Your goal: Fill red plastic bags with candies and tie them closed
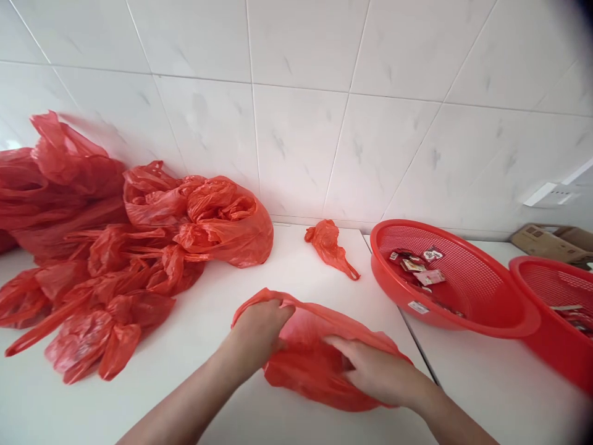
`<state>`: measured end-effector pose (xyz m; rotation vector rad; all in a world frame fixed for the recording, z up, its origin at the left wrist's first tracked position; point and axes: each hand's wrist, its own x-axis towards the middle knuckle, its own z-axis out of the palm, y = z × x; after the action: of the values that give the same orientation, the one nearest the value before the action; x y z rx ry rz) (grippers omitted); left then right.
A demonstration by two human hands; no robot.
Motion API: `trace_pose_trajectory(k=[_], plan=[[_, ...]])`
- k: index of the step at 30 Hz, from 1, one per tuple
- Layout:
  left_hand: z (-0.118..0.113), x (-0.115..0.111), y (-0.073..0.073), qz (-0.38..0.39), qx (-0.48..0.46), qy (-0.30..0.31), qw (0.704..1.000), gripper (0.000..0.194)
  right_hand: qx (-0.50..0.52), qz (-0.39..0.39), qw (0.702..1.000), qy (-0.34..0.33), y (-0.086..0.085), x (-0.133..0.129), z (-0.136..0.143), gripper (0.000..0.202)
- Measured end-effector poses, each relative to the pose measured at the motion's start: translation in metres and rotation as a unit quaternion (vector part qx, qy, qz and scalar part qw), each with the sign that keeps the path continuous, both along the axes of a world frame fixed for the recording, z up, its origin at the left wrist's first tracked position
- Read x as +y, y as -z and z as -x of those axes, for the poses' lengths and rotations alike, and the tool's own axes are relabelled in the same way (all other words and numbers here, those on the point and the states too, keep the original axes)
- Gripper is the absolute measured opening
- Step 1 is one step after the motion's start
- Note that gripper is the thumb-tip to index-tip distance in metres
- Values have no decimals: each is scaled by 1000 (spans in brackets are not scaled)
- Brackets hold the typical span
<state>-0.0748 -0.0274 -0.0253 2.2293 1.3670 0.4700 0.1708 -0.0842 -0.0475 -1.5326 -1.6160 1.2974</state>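
Note:
A red plastic bag [324, 383] lies spread on the white table in front of me, its mouth gaping toward the top. My left hand [264, 334] is at the bag's left rim, with thumb and fingers around the edge of the plastic. My right hand [370, 368] reaches into the mouth at the right side, thumb and fingers apart; some fingertips are hidden by the hand and the plastic. Beyond the bag, a small crumpled red bag [330, 246] rests near the wall.
Knotted and bundled red bags [125, 259] pile up at the left. A red mesh basket [482, 281] with small packets [419, 270] stands at the right, beside a second red basket [551, 346]. A cardboard box [551, 243] is behind them. The tiled wall [296, 142] bounds the table.

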Motion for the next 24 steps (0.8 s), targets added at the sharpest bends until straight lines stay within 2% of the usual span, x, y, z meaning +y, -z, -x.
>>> trace_pose_trajectory(k=[2,3,6,8,10,12,14,17,19,22,24], plan=[[12,1,2,14,71,51,996,58,14,72,994,-82,1,8,-12,47],[15,0,3,21,77,79,994,62,49,101,989,-92,4,13,-17,48],[16,-4,6,36,28,134,990,65,192,154,969,-28,15,30,-27,45],[13,-3,7,29,18,132,991,65,248,170,954,15,16,37,-28,40],[9,-2,4,6,10,107,994,56,249,141,958,15,8,37,-25,35],[4,-3,-4,-30,-21,96,995,39,204,97,974,-23,-6,32,-20,31],[-3,-6,-13,-67,-49,117,990,27,131,57,989,-49,-19,24,-11,23],[-17,-8,-18,-95,0,156,983,20,-42,-57,996,-44,-20,12,4,16],[-23,-3,-13,-96,86,137,982,29,-167,-138,973,-80,-11,3,14,21],[-23,12,0,-99,173,68,978,60,-287,-173,927,-168,2,-11,23,28],[-18,22,2,-114,186,44,975,58,-319,-190,908,-196,3,-18,21,24]])
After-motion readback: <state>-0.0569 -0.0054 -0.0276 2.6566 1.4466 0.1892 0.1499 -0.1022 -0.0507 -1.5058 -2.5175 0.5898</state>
